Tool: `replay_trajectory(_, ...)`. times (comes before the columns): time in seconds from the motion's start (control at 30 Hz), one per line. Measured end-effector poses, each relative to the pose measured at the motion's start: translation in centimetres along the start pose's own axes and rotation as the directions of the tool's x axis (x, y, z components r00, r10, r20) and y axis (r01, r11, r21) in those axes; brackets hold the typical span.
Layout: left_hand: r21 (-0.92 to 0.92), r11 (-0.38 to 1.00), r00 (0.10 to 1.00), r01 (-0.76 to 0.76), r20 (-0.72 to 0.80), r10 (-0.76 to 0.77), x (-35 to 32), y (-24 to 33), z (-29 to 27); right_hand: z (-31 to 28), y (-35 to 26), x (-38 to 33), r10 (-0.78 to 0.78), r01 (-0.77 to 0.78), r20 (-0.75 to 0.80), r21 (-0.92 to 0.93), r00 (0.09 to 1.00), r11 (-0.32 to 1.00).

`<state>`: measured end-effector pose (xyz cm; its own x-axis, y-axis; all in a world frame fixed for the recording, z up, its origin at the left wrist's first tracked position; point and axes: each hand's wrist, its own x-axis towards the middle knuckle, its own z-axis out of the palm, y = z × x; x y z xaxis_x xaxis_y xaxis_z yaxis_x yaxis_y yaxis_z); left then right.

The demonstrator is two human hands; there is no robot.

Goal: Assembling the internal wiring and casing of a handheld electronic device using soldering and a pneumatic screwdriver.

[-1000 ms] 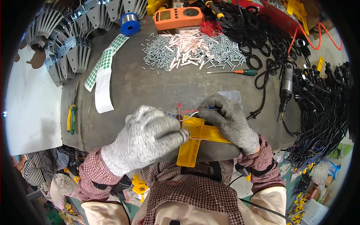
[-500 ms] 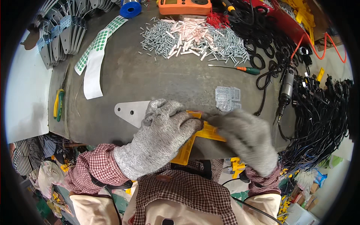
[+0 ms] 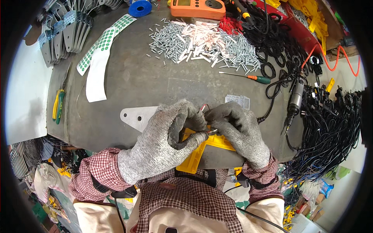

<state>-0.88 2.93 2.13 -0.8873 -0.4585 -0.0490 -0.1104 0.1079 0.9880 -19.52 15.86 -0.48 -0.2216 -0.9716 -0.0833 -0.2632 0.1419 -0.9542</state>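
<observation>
Both my hands wear grey knit gloves and meet over a yellow plastic part (image 3: 191, 161) at the front edge of the worktable. My left hand (image 3: 165, 136) is curled in a pinch, with a thin wire (image 3: 212, 131), light at its end, poking out at the thumb tip. Fingertips of my right hand (image 3: 243, 132) are pressed together close beside it; what they grip is hidden. A short reddish and white wire piece (image 3: 203, 107) rises between the hands. Left of my left hand lies a grey tapered metal plate (image 3: 134, 117) with holes, partly covered by the glove.
Screws (image 3: 167, 42) and pale pink-white sleeves (image 3: 202, 37) are heaped at the back. A screwdriver (image 3: 260, 79), a grey stencil-like plate (image 3: 237, 101), a power screwdriver (image 3: 297, 95) and black cables (image 3: 330, 128) lie rightward. Pliers (image 3: 58, 106) and a sticker strip (image 3: 96, 81) are at left.
My right hand, blurred before, has come in beside my left fingertips. The left hand has gone from resting on the yellow part to a raised pinch, and wire ends now show. The view shifted slightly.
</observation>
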Motion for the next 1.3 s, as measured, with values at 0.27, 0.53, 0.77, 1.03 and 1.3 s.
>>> replay_trajectory(0.27, 0.033, 0.996, 0.996, 0.088, -0.019, -0.087, 0.5, 0.1, 0.2, -0.7, -0.2, -0.1, 0.029, -0.028, 0.052, -0.020, 0.998, 0.999)
replay_trajectory(0.53, 0.014, 0.993, 0.992, -0.115, -0.053, 0.115, 0.6, -0.3, 0.5, -1.0, 0.2, -0.6, -0.111, 0.113, 0.027, -0.114, 0.993, 0.987)
replay_trajectory(0.77, 0.815, 0.027, 0.673, -0.578, 0.458, 0.580, 0.2, -0.2, 0.0, 0.2, -1.2, -0.5, -0.137, 0.129, -0.020, -0.228, 0.990, 0.965)
replay_trajectory(1.03, -0.318, 0.926, 0.976, 0.204, 0.140, -0.167, 0.6, -0.2, -1.0, 1.4, -1.9, 0.2, -0.376, 0.329, -0.051, -0.386, 0.925, 0.862)
replay_trajectory(1.3, -0.221, 0.964, 0.987, 0.146, 0.100, -0.126, 0.7, -0.3, 0.1, 0.7, -1.5, -0.4, -0.296, 0.255, -0.074, -0.336, 0.952, 0.906)
